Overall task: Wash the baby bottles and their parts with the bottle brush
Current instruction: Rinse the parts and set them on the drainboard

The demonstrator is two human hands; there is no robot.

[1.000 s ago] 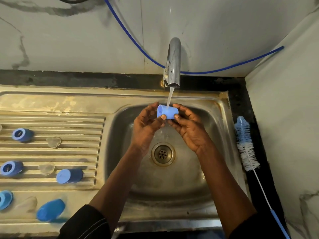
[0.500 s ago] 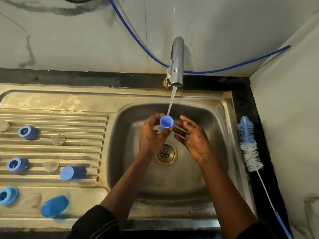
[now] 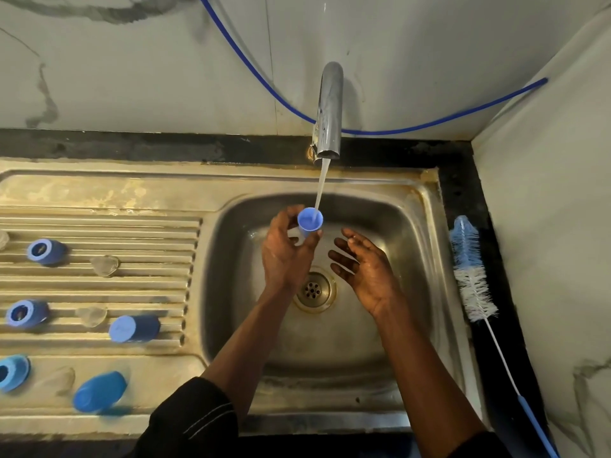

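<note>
The left hand grasps a small blue cap over the far middle of the sink basin. Its fingers and thumb curl round the cap's lower part, and the cap's open mouth is turned up. A thin stream of water falls from the steel tap at the far edge and lands just inside the cap's right rim. The right hand holds nothing. It hangs just right of the left hand with its palm turned up and leftward and its fingers spread and relaxed, apart from the cap. The drain lies below and between the two hands. The bottle brush lies on the black counter strip right of the sink, with its blue-and-white bristle head at the far end and a thin white stem running near to a blue handle. On the ribbed draining board to the left, well apart from the hands, lie the other parts. There are two dark blue rings on their sides, a second cap lying flat, and a lighter ring at the left edge. A bright blue piece lies nearest, too blurred to name; it may be another cap. Clear teats lie between them. A blue hose droops along the far wall behind the tap.
</note>
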